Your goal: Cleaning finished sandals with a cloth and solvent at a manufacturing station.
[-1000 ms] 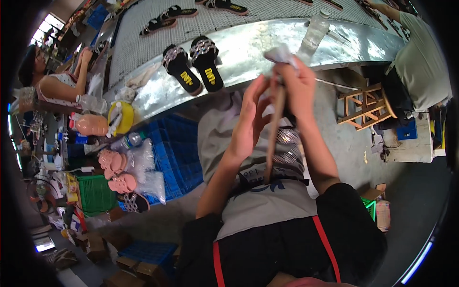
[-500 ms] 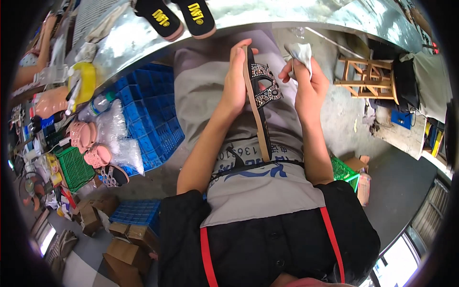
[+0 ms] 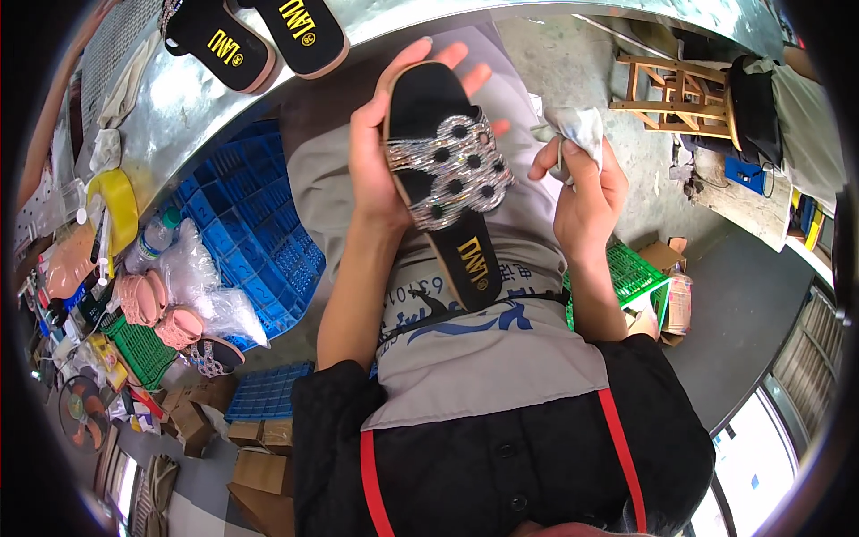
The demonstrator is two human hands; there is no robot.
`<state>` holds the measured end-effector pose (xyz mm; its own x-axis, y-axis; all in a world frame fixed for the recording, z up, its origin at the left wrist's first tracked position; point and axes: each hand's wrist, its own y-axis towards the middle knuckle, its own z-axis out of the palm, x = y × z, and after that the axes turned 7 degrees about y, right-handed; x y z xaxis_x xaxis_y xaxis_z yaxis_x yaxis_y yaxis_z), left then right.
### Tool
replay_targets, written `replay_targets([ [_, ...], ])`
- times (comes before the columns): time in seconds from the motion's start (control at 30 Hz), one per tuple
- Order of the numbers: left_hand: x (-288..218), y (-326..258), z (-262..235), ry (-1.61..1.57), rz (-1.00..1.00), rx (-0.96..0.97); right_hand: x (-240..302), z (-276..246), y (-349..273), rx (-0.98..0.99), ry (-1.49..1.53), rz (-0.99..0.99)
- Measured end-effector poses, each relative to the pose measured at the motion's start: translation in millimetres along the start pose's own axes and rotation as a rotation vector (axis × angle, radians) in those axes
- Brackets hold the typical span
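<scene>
My left hand (image 3: 376, 152) holds a black slide sandal (image 3: 443, 179) from its left edge, footbed facing up. Across the sandal runs a silver rhinestone strap (image 3: 447, 166) with round openings. My right hand (image 3: 582, 192) sits just right of the sandal, closed on a crumpled white cloth (image 3: 577, 130). Both hands are above my lap, over a grey apron (image 3: 483, 349).
A shiny metal table (image 3: 188, 98) curves across the top with two more black sandals (image 3: 255, 36) on it. Blue crates (image 3: 250, 242) stand at the left, with pink sandals (image 3: 157, 309) in plastic bags. A wooden stool (image 3: 671, 89) and green crate (image 3: 640, 273) are at the right.
The sandal was held edge-on before and now faces footbed up in my left hand. Both hands dropped lower toward my lap, and my right hand still grips the cloth.
</scene>
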<state>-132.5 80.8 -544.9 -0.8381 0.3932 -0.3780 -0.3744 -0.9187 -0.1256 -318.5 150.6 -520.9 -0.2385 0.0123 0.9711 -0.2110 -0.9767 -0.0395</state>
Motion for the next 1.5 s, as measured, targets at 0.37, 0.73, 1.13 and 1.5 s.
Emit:
replay_targets([
  [0.37, -14.3, -3.5, -39.5, 0.485, -0.078, -0.143, 20.2, 37.0, -30.6, 0.002, 0.191, 0.449],
  [0.73, -31.7, 1.7, -12.3, 0.858, -0.171, -0.161, 4.8, 25.7, -15.2, -0.024, 0.207, 0.493],
  [1.13, -120.1, 97.9, 123.2, 1.366, -0.136, 0.266, 1.7, -3.2, -7.8, -0.058, 0.344, 0.499],
  [1.5, -80.4, 193.7, 46.2, 2.266, 0.720, 0.108, -4.1, -21.0, -4.3, -0.187, 0.318, 0.622],
])
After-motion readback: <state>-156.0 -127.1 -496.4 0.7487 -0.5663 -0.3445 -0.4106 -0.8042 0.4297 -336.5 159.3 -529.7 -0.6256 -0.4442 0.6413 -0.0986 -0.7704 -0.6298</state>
